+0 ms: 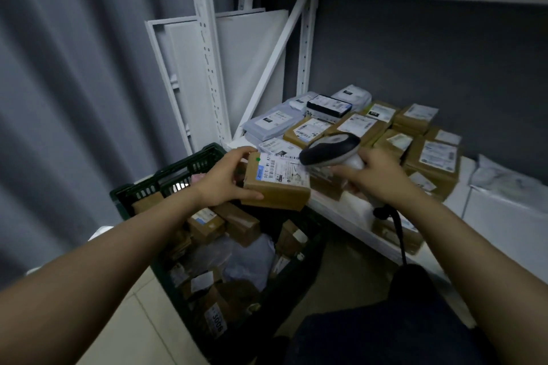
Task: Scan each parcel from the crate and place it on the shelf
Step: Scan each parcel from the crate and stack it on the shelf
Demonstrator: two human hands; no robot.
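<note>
**L hand grips parcel, R hand grips scanner over its label**

Gripping both: left hand (225, 178) clamps a brown cardboard parcel (277, 184) by its left end, thumb along the near side, fingers curled over the far top edge. L forearm reaches in from lower left, wrist about straight. Parcel is held in the air, label up, over the crate's far right corner and just at the shelf's front edge.

Right hand (376, 175) is wrapped round the handle of a handheld scanner (329, 149), fingers curled, back of hand up. R forearm comes in from lower right. Scanner head points left and down at the parcel's white label, very near its right end; can't tell if touching. Black cable (398, 234) drops from the handle base toward the person's lap.

Dark green plastic crate (178, 169) sits on the floor, below left of the shelf. Inside: jumble of brown boxes, some w/ white labels, e.g. one (206, 224) under the L wrist, plus a grey poly bag (252, 261) mid-crate.

White metal shelf (335, 210), low tier, holds many parcels laid flat, labels up: brown boxes (433, 160) to the right, grey mailers (269, 121) at back left, one black box (327, 107) at the back.
</note>
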